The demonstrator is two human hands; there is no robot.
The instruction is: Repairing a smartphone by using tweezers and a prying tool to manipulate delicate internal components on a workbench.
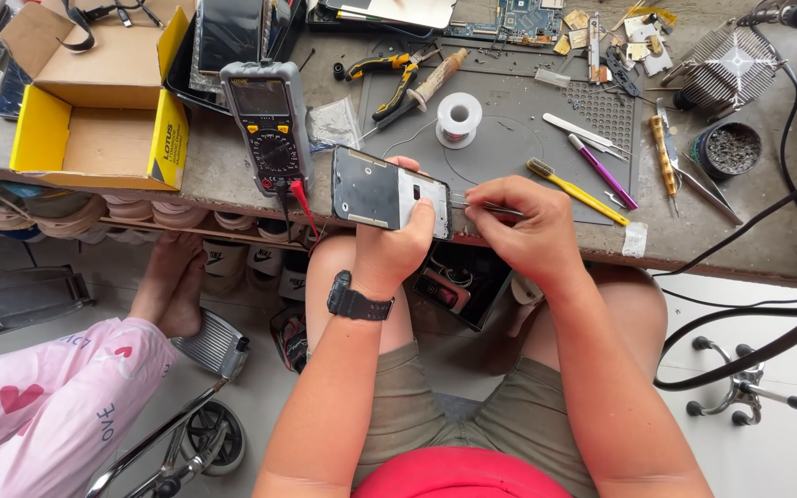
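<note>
Head view, looking down past khaki shorts: the left hand [397,242], a black watch on its wrist, wraps its fingers around an opened phone frame [389,189], gripping it by the edges just over the front lip of the workbench [232,180], probably so the bare inner face stays turned up and steady. The right hand [523,221] has thumb and fingers pinched together on thin metal tweezers [486,205], their tip at the frame's right edge; what the tip touches is too small to make out. Just beyond lie a yellow-handled brush [576,191], a grey work mat [509,120] carrying a solder spool [458,118] and pliers [389,78], with a multimeter [269,120] standing to the left. Farther left an open cardboard box [94,92] sits partly cut off, and a neighbour's pink-sleeved leg enters low left.
</note>
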